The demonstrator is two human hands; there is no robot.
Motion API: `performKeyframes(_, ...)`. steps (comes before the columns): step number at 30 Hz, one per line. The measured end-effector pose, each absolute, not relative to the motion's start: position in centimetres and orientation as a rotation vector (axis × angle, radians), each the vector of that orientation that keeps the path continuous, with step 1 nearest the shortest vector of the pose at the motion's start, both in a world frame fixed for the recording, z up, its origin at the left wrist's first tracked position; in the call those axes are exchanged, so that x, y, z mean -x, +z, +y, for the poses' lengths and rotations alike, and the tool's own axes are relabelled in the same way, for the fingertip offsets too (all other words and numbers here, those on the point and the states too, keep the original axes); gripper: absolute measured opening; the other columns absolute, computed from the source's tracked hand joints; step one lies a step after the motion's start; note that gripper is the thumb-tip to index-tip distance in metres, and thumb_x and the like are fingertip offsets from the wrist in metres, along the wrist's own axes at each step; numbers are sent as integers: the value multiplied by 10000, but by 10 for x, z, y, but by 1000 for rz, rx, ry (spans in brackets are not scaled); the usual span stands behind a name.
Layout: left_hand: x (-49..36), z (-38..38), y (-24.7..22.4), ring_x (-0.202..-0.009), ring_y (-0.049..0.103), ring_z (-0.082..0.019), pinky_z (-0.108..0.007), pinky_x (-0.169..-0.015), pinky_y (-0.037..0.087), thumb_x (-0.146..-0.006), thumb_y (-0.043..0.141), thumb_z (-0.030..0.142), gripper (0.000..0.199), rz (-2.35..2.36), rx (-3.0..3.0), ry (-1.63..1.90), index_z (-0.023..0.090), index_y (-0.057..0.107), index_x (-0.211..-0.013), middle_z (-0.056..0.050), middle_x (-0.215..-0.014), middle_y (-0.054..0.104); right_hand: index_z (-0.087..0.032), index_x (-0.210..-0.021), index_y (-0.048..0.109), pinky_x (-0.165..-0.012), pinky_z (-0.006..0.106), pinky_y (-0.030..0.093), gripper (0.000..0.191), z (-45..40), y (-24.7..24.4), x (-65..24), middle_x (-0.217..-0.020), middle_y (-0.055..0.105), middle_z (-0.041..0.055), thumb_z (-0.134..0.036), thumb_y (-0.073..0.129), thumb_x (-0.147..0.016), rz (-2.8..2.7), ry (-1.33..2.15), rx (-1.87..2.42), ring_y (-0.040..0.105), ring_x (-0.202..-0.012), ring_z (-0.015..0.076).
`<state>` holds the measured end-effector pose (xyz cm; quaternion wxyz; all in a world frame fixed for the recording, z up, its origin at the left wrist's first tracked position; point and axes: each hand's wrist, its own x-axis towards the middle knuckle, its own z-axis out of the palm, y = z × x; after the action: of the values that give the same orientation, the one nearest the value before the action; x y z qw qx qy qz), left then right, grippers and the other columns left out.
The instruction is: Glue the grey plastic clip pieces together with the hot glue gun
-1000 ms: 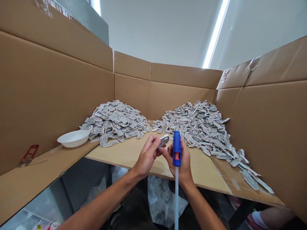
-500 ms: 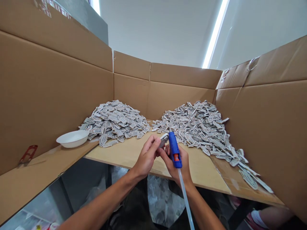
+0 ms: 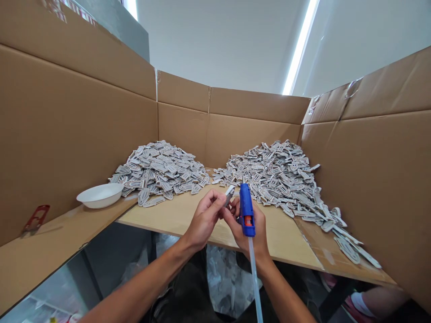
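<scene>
Head: left hand [image 3: 204,219] pinching flat grey piece [image 3: 229,194], right hand [image 3: 258,231] gripping blue plastic glue gun [image 3: 247,204]

The left forearm [image 3: 144,285] slants in from seven o'clock, the right forearm [image 3: 286,291] from five. The left hand [image 3: 204,218] is set in a pinch, left thumb [image 3: 217,205] toward one o'clock; the right hand [image 3: 260,233] curls in a grip, right thumb [image 3: 230,219] toward eleven. The hands are just beside each other.
</scene>
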<state>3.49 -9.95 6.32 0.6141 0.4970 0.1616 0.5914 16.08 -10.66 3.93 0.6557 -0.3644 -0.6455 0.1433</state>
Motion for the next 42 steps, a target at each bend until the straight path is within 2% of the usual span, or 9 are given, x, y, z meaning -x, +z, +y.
performKeyframes(7,-34,-98,62,-736,529,-134,-261,-701,434,-802,811,518,418,393,-1162,1384,184,561,-782,2,-764,581,-214,-847,594,-616,271,465,210,-109,42,-161,-763,561,-24,-359,737,-900,-1458,291,828,533,-642,128)
performKeyframes(13,-34,-95,60,-700,476,-120,-256,-688,400,-823,800,493,380,400,-1236,1440,180,587,-786,14,-736,560,-201,-853,639,-596,260,475,184,-114,44,-160,-775,644,-1,-355,727,-901,-1441,304,865,582,-634,132)
performKeyframes(20,-36,-94,58,-713,495,-122,-261,-678,414,-816,800,489,379,440,-1317,1509,173,599,-761,-7,-831,585,-198,-871,671,-540,244,437,171,-122,51,-158,-724,638,-10,-363,702,-898,-1439,260,955,531,-566,119)
performKeyframes(25,-37,-93,57,-705,498,-123,-265,-676,422,-839,770,507,389,470,-1366,1528,178,581,-754,-5,-814,583,-188,-954,696,-573,256,476,187,-124,52,-158,-759,676,8,-363,696,-889,-1417,334,1006,577,-606,139)
performKeyframes(30,-38,-90,55,-669,484,-124,-272,-661,408,-863,736,542,396,542,-1384,1515,187,574,-798,10,-733,576,-189,-864,665,-621,269,485,151,-119,49,-163,-761,682,21,-338,682,-882,-1414,393,998,596,-639,151)
performKeyframes(34,-38,-89,55,-674,495,-119,-271,-658,405,-824,766,559,425,523,-1276,1465,188,559,-814,15,-748,575,-195,-821,633,-614,267,472,168,-110,46,-168,-772,665,17,-346,697,-853,-1389,454,977,581,-636,146)
performKeyframes(36,-38,-89,56,-682,502,-116,-270,-670,407,-795,799,516,408,508,-1226,1428,185,562,-823,9,-775,595,-201,-774,605,-618,269,474,189,-107,47,-169,-767,660,14,-349,708,-828,-1345,507,949,582,-636,145)
performKeyframes(42,-36,-89,57,-690,512,-112,-262,-679,409,-632,881,249,362,557,-1138,1424,185,575,-815,19,-774,609,-220,-651,510,-557,255,439,279,-107,56,-169,-668,614,-14,-355,734,-750,-1221,611,957,542,-565,125)
